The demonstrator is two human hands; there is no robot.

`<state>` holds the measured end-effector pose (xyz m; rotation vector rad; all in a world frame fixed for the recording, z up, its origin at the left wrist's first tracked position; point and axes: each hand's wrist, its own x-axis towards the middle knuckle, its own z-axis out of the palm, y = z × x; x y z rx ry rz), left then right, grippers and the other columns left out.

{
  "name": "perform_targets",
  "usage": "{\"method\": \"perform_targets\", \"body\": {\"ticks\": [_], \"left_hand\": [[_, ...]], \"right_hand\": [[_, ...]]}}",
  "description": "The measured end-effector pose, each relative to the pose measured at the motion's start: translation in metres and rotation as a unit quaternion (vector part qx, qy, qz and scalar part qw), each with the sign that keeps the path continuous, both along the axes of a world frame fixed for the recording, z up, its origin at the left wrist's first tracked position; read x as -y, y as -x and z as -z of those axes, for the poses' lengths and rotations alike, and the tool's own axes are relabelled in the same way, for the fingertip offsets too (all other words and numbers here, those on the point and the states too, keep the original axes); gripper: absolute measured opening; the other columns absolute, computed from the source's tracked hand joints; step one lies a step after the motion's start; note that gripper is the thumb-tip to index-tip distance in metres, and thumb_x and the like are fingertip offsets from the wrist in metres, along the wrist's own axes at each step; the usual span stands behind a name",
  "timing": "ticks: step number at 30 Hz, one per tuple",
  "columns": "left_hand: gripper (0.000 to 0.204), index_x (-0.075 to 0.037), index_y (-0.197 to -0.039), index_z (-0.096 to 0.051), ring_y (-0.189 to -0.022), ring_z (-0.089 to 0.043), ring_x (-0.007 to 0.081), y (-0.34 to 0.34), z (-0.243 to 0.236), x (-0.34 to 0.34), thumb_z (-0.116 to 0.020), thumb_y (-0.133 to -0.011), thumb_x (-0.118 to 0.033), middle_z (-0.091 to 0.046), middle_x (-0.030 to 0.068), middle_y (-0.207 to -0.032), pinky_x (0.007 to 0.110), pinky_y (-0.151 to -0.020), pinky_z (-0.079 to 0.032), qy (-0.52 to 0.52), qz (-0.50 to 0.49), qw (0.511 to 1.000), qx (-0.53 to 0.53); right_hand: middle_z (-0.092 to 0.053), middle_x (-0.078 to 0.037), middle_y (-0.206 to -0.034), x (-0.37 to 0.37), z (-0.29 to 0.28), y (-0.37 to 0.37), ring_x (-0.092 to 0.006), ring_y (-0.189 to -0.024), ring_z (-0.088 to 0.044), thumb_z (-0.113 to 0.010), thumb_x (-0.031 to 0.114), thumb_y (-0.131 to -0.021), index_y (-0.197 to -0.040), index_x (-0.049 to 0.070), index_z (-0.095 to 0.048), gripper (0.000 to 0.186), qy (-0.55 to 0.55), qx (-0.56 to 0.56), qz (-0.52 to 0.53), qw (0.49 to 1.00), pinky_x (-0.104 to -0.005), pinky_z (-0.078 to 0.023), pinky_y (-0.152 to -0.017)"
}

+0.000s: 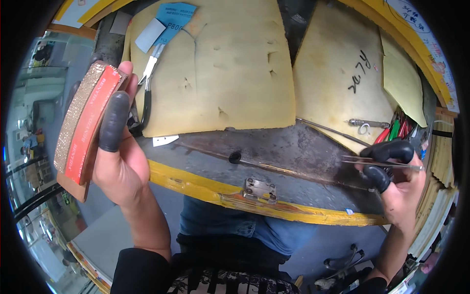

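Observation:
My left hand (120, 169), with a black finger cot on its thumb, is closed around a long curved block (85, 127). A red strip with printed lettering runs down the block, next to a rough, glittery brown-gold band. It is held up beyond the bench's left side. My right hand (404, 188) wears black cots on thumb and a finger, and pinches metal tweezers (364, 161) above the bench's right part. The tweezers' tips point left, with nothing visible between them. Black-handled pliers (148, 93) lie beside my left hand.
The dark bench (313, 147) has a yellow front edge (196, 187) with a small metal block (259, 190) fixed on it. Yellowish sheets (235, 73) cover its back. Blue sandpaper (178, 22), a thin rod (333, 131), a pin vise (369, 123) and coloured-handled tools (394, 128) lie around.

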<state>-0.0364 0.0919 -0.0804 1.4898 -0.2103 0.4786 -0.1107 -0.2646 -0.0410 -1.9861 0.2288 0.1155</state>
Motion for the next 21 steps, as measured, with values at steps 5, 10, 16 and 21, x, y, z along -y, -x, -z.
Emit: {"method": "perform_targets", "body": {"ticks": [5, 10, 16, 21], "left_hand": [[0.041, 0.013, -0.13, -0.049, -0.123, -0.055, 0.042, -0.002, 0.003, -0.006, -0.054, -0.094, -0.004, -0.056, 0.0291, -0.128, 0.051, -0.109, -0.043, 0.008, 0.027, 0.999, 0.022], [0.041, 0.014, -0.129, -0.05, -0.123, -0.054, 0.0428, 0.0, 0.002, -0.003, -0.054, -0.094, -0.006, -0.056, 0.0286, -0.129, 0.053, -0.11, -0.041, 0.016, 0.018, 1.0, 0.015], [0.047, 0.013, -0.134, -0.047, -0.13, -0.048, 0.0442, 0.0, 0.003, -0.005, -0.046, -0.092, -0.006, -0.05, 0.0294, -0.137, 0.054, -0.116, -0.032, -0.014, 0.011, 1.0, 0.005], [0.045, 0.012, -0.133, -0.049, -0.129, -0.048, 0.0453, 0.0, 0.002, -0.004, -0.047, -0.092, -0.007, -0.052, 0.0302, -0.135, 0.055, -0.116, -0.032, 0.006, -0.003, 1.0, 0.019]], "right_hand": [[-0.069, -0.014, -0.085, -0.011, 0.029, -0.016, -0.024, -0.074, -0.068, -0.073, -0.002, -0.077, -0.094, -0.003, -0.065, 0.019, 0.134, 0.12, -0.248, 0.952, -0.0322, -0.053, -0.065], [-0.065, -0.016, -0.082, -0.017, 0.03, -0.019, -0.0292, -0.069, -0.064, -0.073, -0.007, -0.072, -0.091, -0.002, -0.065, 0.022, 0.107, 0.142, -0.22, 0.959, -0.0335, -0.05, -0.062], [-0.065, -0.017, -0.083, -0.012, 0.042, -0.016, -0.0276, -0.07, -0.064, -0.056, -0.019, -0.06, -0.096, -0.002, -0.066, 0.041, 0.12, 0.15, -0.241, 0.951, -0.0331, -0.05, -0.061], [-0.071, -0.013, -0.087, -0.033, 0.036, -0.019, -0.0211, -0.075, -0.069, -0.076, -0.004, -0.076, -0.097, -0.003, -0.069, 0.023, 0.034, 0.09, -0.219, 0.971, -0.0296, -0.054, -0.067]]}}
